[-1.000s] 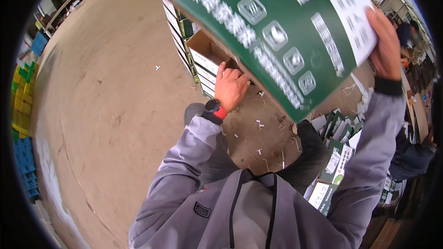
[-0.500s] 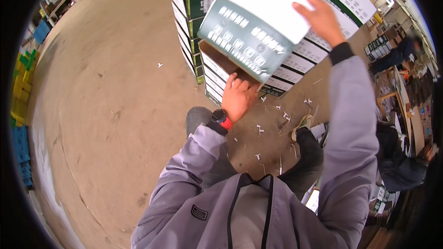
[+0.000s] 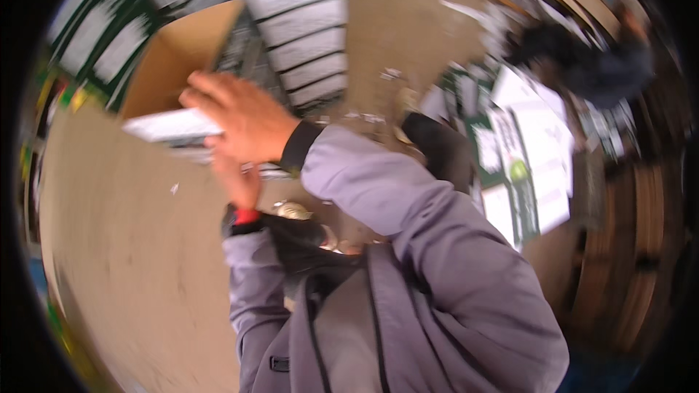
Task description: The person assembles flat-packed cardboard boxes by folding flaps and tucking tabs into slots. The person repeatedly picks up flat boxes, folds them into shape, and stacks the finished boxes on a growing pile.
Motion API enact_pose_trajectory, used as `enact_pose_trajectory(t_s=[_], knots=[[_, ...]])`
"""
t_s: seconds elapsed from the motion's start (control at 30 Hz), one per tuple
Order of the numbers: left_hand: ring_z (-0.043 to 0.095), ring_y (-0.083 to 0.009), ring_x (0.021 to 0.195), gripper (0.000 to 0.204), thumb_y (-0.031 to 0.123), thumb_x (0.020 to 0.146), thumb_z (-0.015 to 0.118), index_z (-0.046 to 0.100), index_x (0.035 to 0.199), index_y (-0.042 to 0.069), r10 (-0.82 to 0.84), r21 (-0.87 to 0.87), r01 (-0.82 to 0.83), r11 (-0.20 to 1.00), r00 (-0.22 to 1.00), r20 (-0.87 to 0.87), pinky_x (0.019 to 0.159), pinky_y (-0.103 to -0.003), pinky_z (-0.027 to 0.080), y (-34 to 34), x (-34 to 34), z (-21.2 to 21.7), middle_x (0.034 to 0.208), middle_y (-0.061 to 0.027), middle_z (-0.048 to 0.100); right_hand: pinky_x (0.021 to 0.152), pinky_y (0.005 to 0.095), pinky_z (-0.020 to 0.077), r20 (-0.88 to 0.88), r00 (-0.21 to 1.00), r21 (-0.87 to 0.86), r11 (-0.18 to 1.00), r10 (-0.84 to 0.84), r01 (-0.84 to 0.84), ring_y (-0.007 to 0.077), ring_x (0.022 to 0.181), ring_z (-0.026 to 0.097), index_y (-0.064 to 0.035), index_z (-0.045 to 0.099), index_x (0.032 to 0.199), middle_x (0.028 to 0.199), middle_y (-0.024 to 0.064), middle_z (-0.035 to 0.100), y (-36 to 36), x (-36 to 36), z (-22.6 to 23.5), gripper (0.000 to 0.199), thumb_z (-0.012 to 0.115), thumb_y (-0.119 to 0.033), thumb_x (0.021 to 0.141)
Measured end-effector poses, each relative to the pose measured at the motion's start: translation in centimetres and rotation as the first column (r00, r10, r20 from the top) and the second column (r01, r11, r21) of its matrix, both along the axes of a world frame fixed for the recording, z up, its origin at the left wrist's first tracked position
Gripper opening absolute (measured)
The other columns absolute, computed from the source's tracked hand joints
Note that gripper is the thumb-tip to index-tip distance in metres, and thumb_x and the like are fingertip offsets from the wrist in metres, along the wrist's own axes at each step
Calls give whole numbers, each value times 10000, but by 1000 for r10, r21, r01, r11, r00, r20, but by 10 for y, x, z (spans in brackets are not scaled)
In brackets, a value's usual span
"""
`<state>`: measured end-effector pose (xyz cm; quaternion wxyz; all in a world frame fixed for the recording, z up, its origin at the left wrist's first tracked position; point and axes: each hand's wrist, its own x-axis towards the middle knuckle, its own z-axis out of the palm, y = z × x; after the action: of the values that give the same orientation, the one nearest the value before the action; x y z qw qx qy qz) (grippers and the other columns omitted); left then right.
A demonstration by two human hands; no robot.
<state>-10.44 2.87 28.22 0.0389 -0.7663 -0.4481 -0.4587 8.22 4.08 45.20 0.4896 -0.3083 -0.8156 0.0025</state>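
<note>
An open cardboard box [image 3: 171,47], brown inside with white and dark green outside, stands at the upper left. My right hand [image 3: 244,116] is at its near rim with fingers stretched out, and I cannot tell whether they touch the cardboard. Just below it is my left hand [image 3: 237,182], close to the box's near side. The right hand covers the left one's fingers, and motion blurs both.
Stacked green and white boxes [image 3: 302,22] rise behind and right of the open box. White and green flat cardboard [image 3: 535,138] lies at the right. A person in dark clothes [image 3: 593,62] is bent over at the far right. White scraps [image 3: 364,117] litter the floor.
The view has swung to the right. My right hand has left the far right part of the tilted green and white box and come beside my left hand. An open brown interior now shows.
</note>
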Motion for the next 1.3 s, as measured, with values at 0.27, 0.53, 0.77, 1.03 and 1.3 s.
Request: enact_pose_trajectory(t_s=[0.27, 0.53, 0.77, 1.03, 1.3], knots=[[540, -389, 1379, 265, 26, 1003, 634, 741, 1246, 15, -53, -143, 42, 989, 996, -74, 1166, -518, 414, -68, 33, -20, 1467, -178, 614, 938, 520, 562, 147, 451, -245, 409, -880, 879, 466, 1051, 666, 11, 623, 1322, 1165, 255, 676, -156, 369, -153, 534, 805, -197, 864], [662, -377, 1221, 199, 40, 1003, 624, 750, 1152, 5, -175, -476, 179, 861, 983, 52, 1088, -469, 508, -47, 55, -66, 1262, -179, 721, 1259, 712, 211, 697, -26, -322, -345, -716, 882, 476, 1611, 275, -77, 350, 1686, 1743, 263, 305, -269, 429, -286, 1178, 906, -549, 761], [686, -395, 1150, 151, 33, 981, 647, 748, 1090, 4, -360, -537, 304, 786, 933, 1, 1042, -456, 536, -49, 78, -87, 1194, -189, 730, 1250, 618, 303, 646, -162, -149, -331, -746, 932, 416, 1537, 406, -47, 456, 1626, 1639, 254, 462, -226, 434, -302, 822, 761, -248, 889], [702, -397, 1072, 136, 23, 976, 656, 740, 1080, -2, -448, -582, 396, 710, 892, 61, 963, -438, 559, -56, 91, -89, 1141, -190, 725, 1102, 494, 484, 723, -8, -58, -73, -691, 996, 434, 1414, 529, -7, 526, 1540, 1517, 272, 542, -285, 451, -301, 545, 560, -99, 1003], [701, -392, 1091, 164, 35, 989, 647, 730, 1124, -8, -402, -565, 414, 714, 903, 153, 971, -426, 555, -62, 80, -82, 1163, -197, 721, 828, 418, 638, 268, 44, 74, 66, -962, 995, 319, 916, 792, -89, 761, 1279, 1094, 134, 814, -342, 437, 4, 267, 653, -75, 1035]])
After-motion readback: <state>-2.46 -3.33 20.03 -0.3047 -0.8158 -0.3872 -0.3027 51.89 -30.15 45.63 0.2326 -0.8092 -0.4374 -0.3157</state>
